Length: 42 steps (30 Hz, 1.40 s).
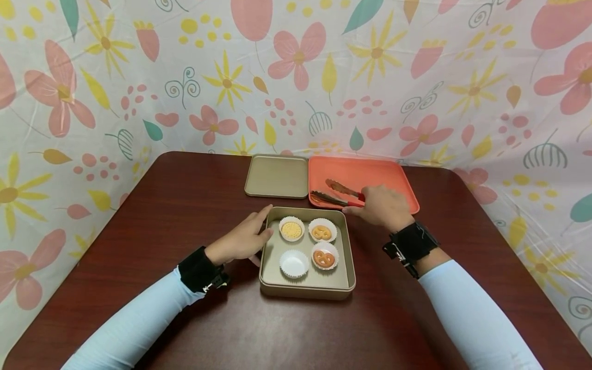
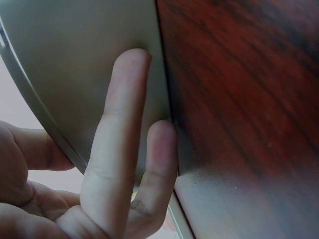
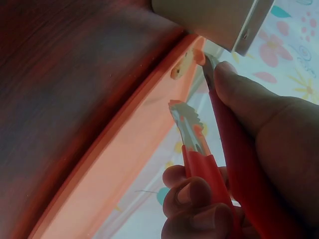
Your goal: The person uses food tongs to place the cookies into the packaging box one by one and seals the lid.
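Note:
My left hand rests at the left side of a square gold tin, its fairly straight fingers touching the outer wall. Inside the tin, one white paper cup holds a round pale cracker. Two others hold pretzel-shaped cookies, one lighter and one browner. A fourth paper cup is empty. My right hand grips red-handled tongs over the orange tray, their arms spread. Close to one tong tip, a small pale cookie lies on the tray.
Left of the orange tray lies a flat gold lid, near the back edge of the dark wooden table. Behind the table hangs a flower-patterned cloth.

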Tool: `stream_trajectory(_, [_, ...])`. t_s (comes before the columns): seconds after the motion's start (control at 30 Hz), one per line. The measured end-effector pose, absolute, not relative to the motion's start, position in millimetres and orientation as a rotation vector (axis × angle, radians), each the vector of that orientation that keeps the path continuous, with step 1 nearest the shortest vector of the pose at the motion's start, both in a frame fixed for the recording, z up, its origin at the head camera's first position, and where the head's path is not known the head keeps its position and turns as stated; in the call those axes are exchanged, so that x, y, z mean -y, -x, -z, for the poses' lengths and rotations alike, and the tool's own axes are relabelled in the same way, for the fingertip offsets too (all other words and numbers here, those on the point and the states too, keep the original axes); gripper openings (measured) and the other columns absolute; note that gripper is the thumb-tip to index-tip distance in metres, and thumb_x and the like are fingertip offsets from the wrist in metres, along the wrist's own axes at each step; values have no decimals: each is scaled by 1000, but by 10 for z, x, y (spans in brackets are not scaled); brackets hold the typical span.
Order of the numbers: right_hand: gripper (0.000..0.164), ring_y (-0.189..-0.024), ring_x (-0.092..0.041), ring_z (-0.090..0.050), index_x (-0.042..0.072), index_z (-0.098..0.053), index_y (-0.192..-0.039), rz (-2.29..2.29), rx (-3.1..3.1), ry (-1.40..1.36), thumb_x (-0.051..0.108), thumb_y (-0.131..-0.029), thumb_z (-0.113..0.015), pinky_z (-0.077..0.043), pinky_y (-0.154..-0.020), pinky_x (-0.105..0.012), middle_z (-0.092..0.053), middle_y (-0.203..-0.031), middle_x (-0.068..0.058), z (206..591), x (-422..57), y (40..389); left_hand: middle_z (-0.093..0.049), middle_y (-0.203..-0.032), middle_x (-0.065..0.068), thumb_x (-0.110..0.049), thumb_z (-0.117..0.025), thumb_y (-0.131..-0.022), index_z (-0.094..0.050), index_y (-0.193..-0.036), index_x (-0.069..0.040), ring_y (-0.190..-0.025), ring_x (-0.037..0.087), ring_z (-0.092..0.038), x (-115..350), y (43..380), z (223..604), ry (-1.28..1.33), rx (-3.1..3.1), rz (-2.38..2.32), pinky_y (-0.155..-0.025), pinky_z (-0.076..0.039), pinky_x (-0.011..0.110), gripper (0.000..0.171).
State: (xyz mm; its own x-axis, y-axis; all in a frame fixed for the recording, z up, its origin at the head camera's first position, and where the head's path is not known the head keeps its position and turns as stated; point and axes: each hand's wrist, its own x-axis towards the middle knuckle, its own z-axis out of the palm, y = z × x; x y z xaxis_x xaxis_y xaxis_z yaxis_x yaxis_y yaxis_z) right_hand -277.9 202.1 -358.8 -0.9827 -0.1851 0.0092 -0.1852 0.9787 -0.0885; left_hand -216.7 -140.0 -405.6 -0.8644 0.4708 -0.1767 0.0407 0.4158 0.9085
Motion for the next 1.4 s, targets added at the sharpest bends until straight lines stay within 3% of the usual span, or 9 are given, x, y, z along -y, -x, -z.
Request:
stream_trajectory(0.3, [59, -64, -25, -54, 9, -64, -88, -156, 3142, -289, 68, -87, -70, -38, -49, -34, -56, -72, -7, 3604, -2023, 2777, -10, -162, 29, -12, -43, -111, -4, -167, -18, -97, 37, -65, 1392, 2160, 4052, -430, -2271, -1448, -59, -66, 42, 68])
stream_trajectory(0.5, [55, -66, -25, -55, 11, -64, -88, -199, 3163, -313, 66, -87, -71, -40, -50, -34, -58, -73, -5, 3602, -2047, 2791, -10, -162, 30, -12, -43, -111, -4, -167, -17, -95, 37, -66, 1392, 2159, 4053, -423, -2270, -1446, -58, -66, 42, 68])
stream_trajectory(0.7, [55, -67, -25, -54, 11, -65, -91, -205, 3186, -338, 65, -87, -72, -39, -51, -34, -58, -74, -5, 3603, -2076, 2814, -11, -162, 27, -14, -43, -111, -4, -167, -19, -87, 35, -67, 1386, 2145, 4030, -406, -2271, -1443, -58, -66, 42, 69])
stream_trajectory(0.93, [56, -68, -25, -55, 11, -66, -94, -180, 3175, -348, 66, -87, -72, -39, -51, -34, -58, -75, -5, 3627, -2078, 2827, -12, -161, 28, -14, -43, -111, -3, -167, -17, -89, 33, -68, 1395, 2153, 4041, -426, -2268, -1443, -58, -66, 42, 68])
stream_trajectory(1.23, [59, -75, -27, -58, 8, -68, -115, -164, 3188, -329, 62, -91, -70, -41, -52, -35, -62, -82, -7, 3660, -2067, 2852, -11, -162, 29, -14, -43, -111, -2, -166, -16, -89, 34, -68, 1402, 2165, 4057, -437, -2270, -1431, -60, -66, 41, 69])
stream_trajectory(1.4, [57, -73, -27, -57, 10, -66, -109, -189, 3195, -330, 64, -91, -68, -39, -51, -35, -59, -80, -6, 3702, -2090, 2872, -9, -162, 28, -13, -43, -111, -2, -166, -17, -89, 33, -68, 1399, 2170, 4063, -435, -2263, -1438, -60, -66, 42, 69])
